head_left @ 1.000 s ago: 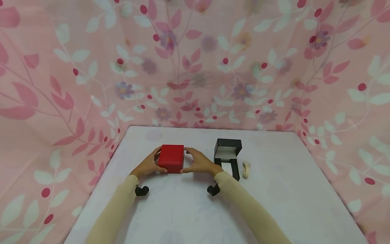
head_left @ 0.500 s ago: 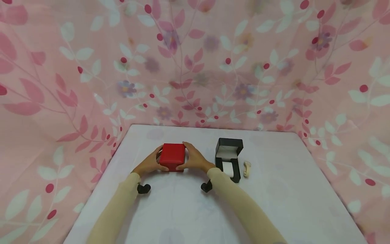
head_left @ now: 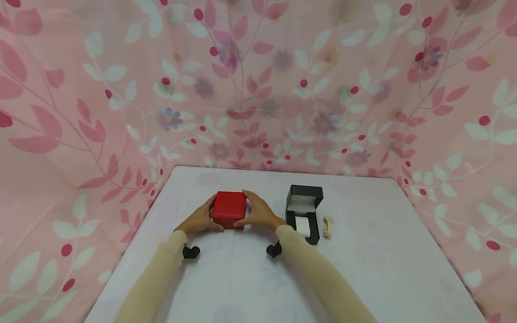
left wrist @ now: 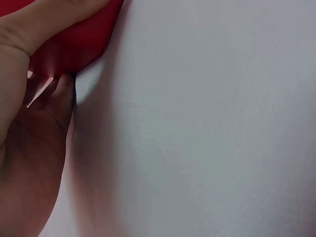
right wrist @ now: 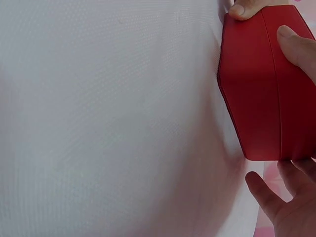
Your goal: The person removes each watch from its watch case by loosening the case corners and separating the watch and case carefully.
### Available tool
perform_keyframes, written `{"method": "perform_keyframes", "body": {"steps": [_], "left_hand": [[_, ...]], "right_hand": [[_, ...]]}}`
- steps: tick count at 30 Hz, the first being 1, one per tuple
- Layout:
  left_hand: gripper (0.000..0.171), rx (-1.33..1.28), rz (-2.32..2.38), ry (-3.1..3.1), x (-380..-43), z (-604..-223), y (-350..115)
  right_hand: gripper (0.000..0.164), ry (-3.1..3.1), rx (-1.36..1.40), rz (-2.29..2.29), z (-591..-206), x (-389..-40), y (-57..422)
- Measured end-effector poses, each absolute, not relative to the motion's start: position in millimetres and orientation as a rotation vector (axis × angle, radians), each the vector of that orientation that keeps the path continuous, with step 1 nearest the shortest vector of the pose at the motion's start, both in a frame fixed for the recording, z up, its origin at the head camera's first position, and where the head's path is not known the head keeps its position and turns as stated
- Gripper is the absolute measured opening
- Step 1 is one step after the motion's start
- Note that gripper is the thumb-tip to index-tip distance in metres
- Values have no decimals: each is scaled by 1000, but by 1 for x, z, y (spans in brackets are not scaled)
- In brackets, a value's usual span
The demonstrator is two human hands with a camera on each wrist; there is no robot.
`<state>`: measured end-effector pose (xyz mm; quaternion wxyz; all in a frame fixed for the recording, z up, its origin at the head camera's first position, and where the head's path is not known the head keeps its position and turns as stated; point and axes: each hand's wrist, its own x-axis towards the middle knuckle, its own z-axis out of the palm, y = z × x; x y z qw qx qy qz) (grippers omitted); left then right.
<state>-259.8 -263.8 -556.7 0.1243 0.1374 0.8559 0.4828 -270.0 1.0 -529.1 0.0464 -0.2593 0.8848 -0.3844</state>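
Observation:
A closed red box [head_left: 229, 209] with a smooth, leather-like cover sits on the white table, left of centre. My left hand [head_left: 200, 218] holds its left side, thumb at the front lower corner and fingers along the side. On the other side my right hand [head_left: 258, 211] grips it, thumb on the front and fingers reaching to the back right corner. In the right wrist view a lid seam runs across the red box [right wrist: 252, 94], with the right thumb [right wrist: 296, 47] on the lid part. The left wrist view catches only one corner of the red box [left wrist: 74, 49].
Right of the hands stands an open black watch box [head_left: 304, 193] with a white cushion [head_left: 302, 226] inside; the right sleeve passes close in front. A cream wristwatch [head_left: 328, 226] lies beside it. Pink floral cloth [head_left: 258, 89] hangs behind and around the white table [head_left: 242, 278].
My right hand has moved left and closed in on the red box, its thumb now on the front. The right forearm uncovers more of the black watch box. The left hand stays at its side.

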Motion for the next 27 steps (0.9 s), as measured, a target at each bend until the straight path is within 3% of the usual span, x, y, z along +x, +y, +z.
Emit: {"method": "perform_keyframes", "body": {"steps": [16,27], "left_hand": [[134,377,1354,2551,-260,-554,-263],[130,448,1470,2463,-259,-559,-263]], "right_hand": [[116,2555,-610,-1338,-522,-278,1],[104,2437,-486,-1482,-513,-287,3]]}}
